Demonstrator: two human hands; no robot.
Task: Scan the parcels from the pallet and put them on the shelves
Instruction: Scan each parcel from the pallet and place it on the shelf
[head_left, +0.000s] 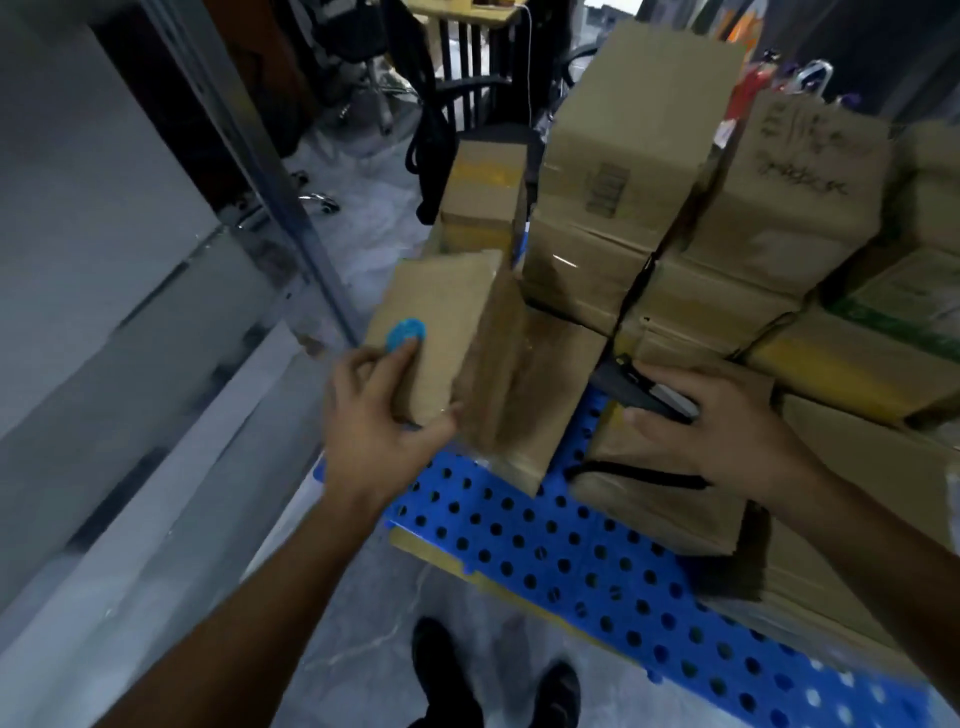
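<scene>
My left hand (374, 415) grips a small brown cardboard parcel (441, 322) with a round blue sticker (406, 333) near my fingertips; the parcel is lifted off the stack, above the left end of the blue perforated pallet (597, 561). My right hand (727, 431) holds a dark handheld scanner (644, 392) over a low parcel (654, 493) that has a black strap. Stacked brown parcels (623, 208) fill the pallet behind both hands.
A grey metal shelf unit (130, 312) with a slanted upright runs along the left. Office chairs (363, 62) and a wooden table (467, 15) stand at the back. My feet (498, 686) are on the grey floor below the pallet's front edge.
</scene>
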